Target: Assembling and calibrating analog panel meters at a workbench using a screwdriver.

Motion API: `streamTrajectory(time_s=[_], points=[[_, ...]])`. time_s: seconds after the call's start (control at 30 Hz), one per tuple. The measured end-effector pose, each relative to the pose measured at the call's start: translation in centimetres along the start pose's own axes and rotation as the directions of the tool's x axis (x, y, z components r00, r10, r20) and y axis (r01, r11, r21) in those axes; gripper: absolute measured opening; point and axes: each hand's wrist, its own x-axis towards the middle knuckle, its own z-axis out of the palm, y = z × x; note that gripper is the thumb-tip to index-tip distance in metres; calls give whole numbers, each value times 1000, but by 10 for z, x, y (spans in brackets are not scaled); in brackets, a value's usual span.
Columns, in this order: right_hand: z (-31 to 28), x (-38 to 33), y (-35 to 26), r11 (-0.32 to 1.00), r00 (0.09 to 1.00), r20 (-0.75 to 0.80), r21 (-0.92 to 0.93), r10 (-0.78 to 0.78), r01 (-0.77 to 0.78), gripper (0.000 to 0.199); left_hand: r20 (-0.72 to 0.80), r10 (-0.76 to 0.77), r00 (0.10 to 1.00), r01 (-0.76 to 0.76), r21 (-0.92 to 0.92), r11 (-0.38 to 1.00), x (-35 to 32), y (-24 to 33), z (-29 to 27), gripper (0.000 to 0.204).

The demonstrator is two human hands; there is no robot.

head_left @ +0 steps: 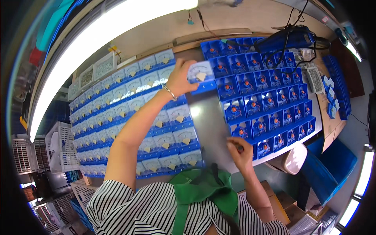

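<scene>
L hand [181,78] holds meter [199,74] over bare strip [211,125] btwn rows.

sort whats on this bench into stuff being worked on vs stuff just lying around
In hand:
left hand holding a panel meter
right hand at open blue meter backs
finished meter rows

Lying about:
blue power tool
white mesh baskets
cardboard boxes

Rows of finished meters [129,117] left on the bench [211,121], open meter housings [270,105] right.
</scene>
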Motion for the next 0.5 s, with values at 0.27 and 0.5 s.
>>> streamTrajectory(time_s=[0.27,0.5], points=[[68,-26,3,645,902,329,631,281,-431,10,158,-55,986,143,-622,770,-175,100,-36,86],[99,-67,-29,519,863,396,689,315,-506,9,268,-111,957,263,-637,725,-232,108,-73,96]])
